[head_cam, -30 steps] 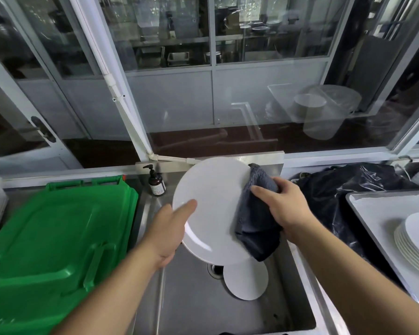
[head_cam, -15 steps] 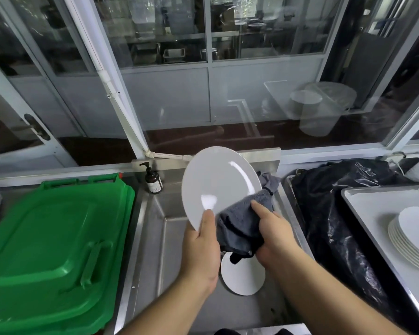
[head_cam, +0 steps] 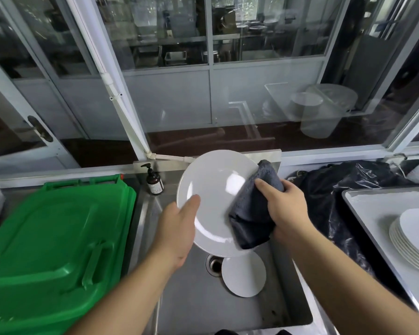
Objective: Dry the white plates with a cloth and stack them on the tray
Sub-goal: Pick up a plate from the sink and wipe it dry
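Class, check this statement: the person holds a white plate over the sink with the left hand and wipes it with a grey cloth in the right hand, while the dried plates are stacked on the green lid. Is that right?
One detail is wrong. The head view shows the stack of dried plates on the metal tray at the right, not on the green lid. The rest stands: the left hand holds the white plate over the sink, and the right hand wipes with the grey cloth.

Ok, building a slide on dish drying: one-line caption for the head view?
Left hand tilts round white plate over steel sink; right hand wipes with dark grey cloth.
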`<state>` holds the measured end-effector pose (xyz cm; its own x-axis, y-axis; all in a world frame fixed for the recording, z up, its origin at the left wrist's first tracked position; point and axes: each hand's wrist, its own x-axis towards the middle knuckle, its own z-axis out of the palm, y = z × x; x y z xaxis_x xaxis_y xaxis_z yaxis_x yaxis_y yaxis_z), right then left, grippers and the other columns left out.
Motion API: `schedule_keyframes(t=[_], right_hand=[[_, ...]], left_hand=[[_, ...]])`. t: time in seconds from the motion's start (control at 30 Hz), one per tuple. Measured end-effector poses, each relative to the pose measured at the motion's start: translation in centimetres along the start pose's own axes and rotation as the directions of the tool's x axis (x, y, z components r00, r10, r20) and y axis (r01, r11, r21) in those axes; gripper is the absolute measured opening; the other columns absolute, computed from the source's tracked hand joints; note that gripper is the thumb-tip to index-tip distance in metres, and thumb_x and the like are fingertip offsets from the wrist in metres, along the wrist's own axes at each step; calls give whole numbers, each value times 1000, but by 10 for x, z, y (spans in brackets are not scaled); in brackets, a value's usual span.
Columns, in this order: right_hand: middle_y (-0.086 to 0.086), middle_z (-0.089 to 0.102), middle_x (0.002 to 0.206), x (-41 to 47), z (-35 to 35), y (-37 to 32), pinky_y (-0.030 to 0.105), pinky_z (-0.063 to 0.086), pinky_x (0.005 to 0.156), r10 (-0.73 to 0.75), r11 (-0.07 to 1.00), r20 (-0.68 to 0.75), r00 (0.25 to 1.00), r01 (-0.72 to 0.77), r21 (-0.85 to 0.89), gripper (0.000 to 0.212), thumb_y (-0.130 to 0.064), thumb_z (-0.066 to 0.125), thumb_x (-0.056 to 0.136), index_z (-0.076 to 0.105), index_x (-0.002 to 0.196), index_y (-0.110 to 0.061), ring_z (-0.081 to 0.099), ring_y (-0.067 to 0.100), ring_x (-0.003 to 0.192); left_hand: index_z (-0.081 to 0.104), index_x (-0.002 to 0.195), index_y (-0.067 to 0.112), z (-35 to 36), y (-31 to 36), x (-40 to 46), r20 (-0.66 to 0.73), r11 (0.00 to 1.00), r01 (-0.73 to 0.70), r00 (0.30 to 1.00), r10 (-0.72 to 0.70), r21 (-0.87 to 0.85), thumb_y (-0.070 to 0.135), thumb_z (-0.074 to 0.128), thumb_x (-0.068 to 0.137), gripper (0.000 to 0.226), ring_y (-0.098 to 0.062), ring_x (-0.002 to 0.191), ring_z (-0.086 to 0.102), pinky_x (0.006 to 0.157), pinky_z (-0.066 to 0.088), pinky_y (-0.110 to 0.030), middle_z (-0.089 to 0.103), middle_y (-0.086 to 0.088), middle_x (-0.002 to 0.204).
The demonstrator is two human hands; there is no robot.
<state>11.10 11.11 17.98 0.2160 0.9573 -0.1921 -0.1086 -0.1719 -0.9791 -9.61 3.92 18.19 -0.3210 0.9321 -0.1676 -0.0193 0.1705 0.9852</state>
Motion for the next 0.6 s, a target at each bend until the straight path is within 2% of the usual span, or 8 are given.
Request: schedule_keyframes(t=[0.1,0.17,0.27,0.33,0.4,0.43,0.5,0.6], right_hand=[[-7,81,80,-7,8,12,45,68,74,155,976,-56,986,-144,166,9,-27,84,90,79,85,-22,80,26,85],[-4,82,80,-14,14,25,46,67,64,276,934,-51,960,-255,252,11,-28,83,93,76,97,-20,81,28,77],[7,83,91,-24,20,39,63,64,77,395,867,8,919,-375,328,16,-26,80,96,75,107,-15,81,33,78],[13,83,97,-23,16,41,71,60,85,404,857,33,914,-390,338,22,-26,78,97,76,112,-10,81,40,85],[15,83,97,-18,10,36,74,59,81,386,873,33,922,-376,311,23,-26,79,96,76,112,-11,80,43,86],[12,83,94,-14,5,33,70,62,75,360,893,16,933,-350,284,20,-26,81,94,76,109,-13,81,40,82],[5,83,91,-8,-3,24,55,67,68,249,950,-11,968,-242,197,15,-26,84,91,78,102,-19,81,31,81],[-5,82,92,0,-15,6,51,66,85,-6,999,28,1000,7,-49,14,-29,86,87,79,99,-27,80,23,90]], left_hand=[[75,92,58,16,-11,-12,-103,998,-50,994,46,-35,62,56,80,23,-13,88,77,80,62,-43,81,12,91],[76,98,53,30,-17,-21,-155,995,-38,988,24,-90,59,54,85,27,-10,87,75,74,59,-33,81,14,94],[76,119,31,50,-20,-29,-137,972,27,989,-60,-235,48,54,93,38,-10,106,76,84,58,-30,81,10,112],[76,120,28,54,-19,-30,-88,957,60,992,-88,-284,42,56,94,36,-12,108,76,84,61,-30,81,8,115],[79,113,36,49,-17,-27,-34,959,86,995,-98,-269,41,63,89,29,-13,105,77,81,61,-32,81,7,113],[80,110,36,43,-14,-25,-29,966,94,994,-104,-242,45,68,83,31,-16,104,77,82,61,-35,82,6,110],[76,109,23,30,-7,-15,-63,972,129,988,-143,-196,51,75,71,47,-24,107,75,92,60,-44,81,2,109],[70,118,15,5,5,4,-22,975,185,982,-189,-125,35,80,83,42,-31,112,73,100,54,-48,79,-6,114]])
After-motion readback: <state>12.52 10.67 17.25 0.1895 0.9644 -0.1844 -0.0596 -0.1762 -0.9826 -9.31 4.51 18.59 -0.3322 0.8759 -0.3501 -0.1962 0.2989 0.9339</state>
